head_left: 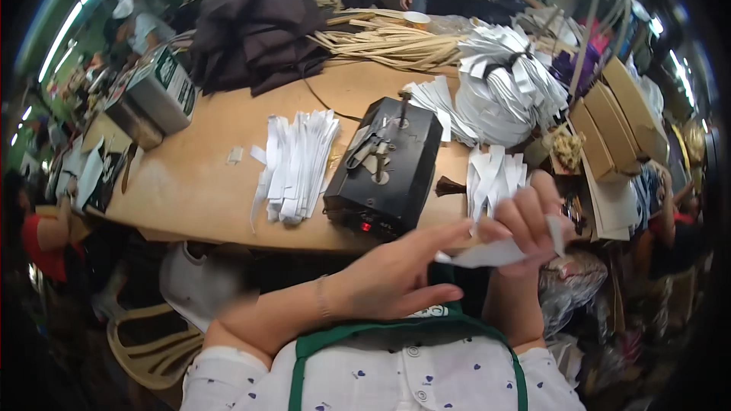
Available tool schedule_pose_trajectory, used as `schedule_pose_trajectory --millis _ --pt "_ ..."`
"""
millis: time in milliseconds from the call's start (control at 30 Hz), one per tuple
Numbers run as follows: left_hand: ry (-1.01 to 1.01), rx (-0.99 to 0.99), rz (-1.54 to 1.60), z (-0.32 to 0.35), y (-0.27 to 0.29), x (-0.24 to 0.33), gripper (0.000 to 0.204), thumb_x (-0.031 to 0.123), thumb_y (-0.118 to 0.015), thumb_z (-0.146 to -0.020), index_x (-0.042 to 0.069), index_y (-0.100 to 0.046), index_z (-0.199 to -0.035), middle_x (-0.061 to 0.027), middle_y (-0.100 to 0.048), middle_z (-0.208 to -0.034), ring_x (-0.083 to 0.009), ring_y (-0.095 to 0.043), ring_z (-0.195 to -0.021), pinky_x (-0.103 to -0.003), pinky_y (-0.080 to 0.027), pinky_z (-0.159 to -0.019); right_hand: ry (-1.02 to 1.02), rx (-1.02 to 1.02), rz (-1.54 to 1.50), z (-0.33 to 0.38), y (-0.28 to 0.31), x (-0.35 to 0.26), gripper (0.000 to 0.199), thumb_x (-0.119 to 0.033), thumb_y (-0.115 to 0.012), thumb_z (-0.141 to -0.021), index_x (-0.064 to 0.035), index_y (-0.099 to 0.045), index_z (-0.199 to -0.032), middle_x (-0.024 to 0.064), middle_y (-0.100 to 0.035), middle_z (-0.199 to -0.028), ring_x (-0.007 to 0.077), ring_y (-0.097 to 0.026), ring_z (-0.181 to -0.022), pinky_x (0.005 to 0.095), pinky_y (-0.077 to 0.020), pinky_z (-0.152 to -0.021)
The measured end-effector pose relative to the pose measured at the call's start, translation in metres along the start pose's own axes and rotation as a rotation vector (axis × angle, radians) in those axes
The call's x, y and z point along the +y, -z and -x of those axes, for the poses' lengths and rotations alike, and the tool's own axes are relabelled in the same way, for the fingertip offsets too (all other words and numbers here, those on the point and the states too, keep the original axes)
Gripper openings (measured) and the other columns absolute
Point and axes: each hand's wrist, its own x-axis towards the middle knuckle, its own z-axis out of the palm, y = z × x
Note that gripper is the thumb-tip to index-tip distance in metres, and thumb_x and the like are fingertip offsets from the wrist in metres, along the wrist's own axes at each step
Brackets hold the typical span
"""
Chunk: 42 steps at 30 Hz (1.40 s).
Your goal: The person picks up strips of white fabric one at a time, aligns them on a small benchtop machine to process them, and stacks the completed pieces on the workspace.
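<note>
In front of my chest, my right hand [533,224] is closed around a white fabric strip [487,254]. One end of the strip sticks up past the fingers and the rest runs left. My left hand [403,274] reaches toward it with index finger stretched and thumb apart; its fingertips are close to the strip, and whether they touch is unclear. Beyond my hands on the table is a black box-shaped device [392,175] with metal parts on top and a red light. A bundle of white strips [297,164] lies left of it, a smaller pile [495,175] right of it.
A large tied bundle of white strips [506,91] stands at the back right of the wooden table [198,183], beside cardboard boxes [609,122]. Dark cloth [255,30], beige strips [392,42] and a metal tin [160,87] lie farther back. A plastic chair [152,342] is lower left. People are around.
</note>
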Motion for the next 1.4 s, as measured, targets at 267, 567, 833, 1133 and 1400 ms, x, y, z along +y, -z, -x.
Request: schedule_pose_trajectory --millis 267,567,833,1133,1400 --pt "-0.440 0.120 -0.593 -0.010 -0.019 -0.028 0.023 0.004 -0.055 -0.063 0.005 -0.056 -0.086 -0.0057 -0.051 -0.072 -0.0194 -0.051 -0.058 -0.029 -0.039 -0.052 -0.053 -0.418 0.176 0.035 -0.007 -0.046 0.012 -0.013 -0.054 -0.075 -0.0081 -0.043 -0.075 0.0032 -0.047 -0.061 0.0151 -0.047 -0.057 0.0357 -0.0359 -0.074" --pt "-0.754 0.536 -1.151 -0.051 -0.029 -0.019 0.017 0.019 -0.059 -0.060 0.021 -0.057 -0.077 0.0079 -0.047 -0.088 -0.0095 -0.041 -0.088 -0.030 -0.026 -0.083 -0.451 0.449 1.126 0.030 0.003 -0.053 0.026 -0.020 -0.051 -0.080 0.0042 -0.053 -0.090 0.0107 -0.056 -0.089 0.0143 -0.053 -0.083 0.0256 -0.0421 -0.072" --pt "-0.576 0.576 -1.287 -0.050 -0.032 -0.034 0.009 0.022 -0.056 -0.066 0.022 -0.056 -0.075 0.0077 -0.047 -0.097 -0.0098 -0.041 -0.096 -0.036 -0.015 -0.095 -0.372 0.519 0.509 0.022 0.035 -0.027 0.017 -0.010 -0.049 -0.081 0.0038 -0.054 -0.090 0.0082 -0.058 -0.080 0.0122 -0.056 -0.073 0.0214 -0.0443 -0.066" --pt "-0.237 0.804 -1.011 0.032 0.000 -0.038 0.022 0.007 -0.059 -0.067 0.008 -0.059 -0.089 -0.0118 -0.047 -0.098 -0.0219 -0.047 -0.091 -0.031 -0.038 -0.078 -0.343 0.548 0.621 -0.035 0.078 -0.005 0.014 -0.005 -0.058 -0.073 -0.0005 -0.048 -0.081 0.0078 -0.056 -0.075 0.0126 -0.055 -0.064 0.0221 -0.0467 -0.058" --pt "0.192 1.122 -0.915 0.094 0.052 -0.096 0.021 0.002 -0.053 -0.072 0.000 -0.056 -0.093 -0.0151 -0.042 -0.105 -0.0239 -0.047 -0.090 -0.032 -0.039 -0.079 -0.275 0.553 0.582 -0.062 0.086 0.032 0.011 -0.004 -0.057 -0.072 -0.0013 -0.048 -0.076 0.0042 -0.052 -0.070 0.0085 -0.052 -0.061 0.0201 -0.0463 -0.056"
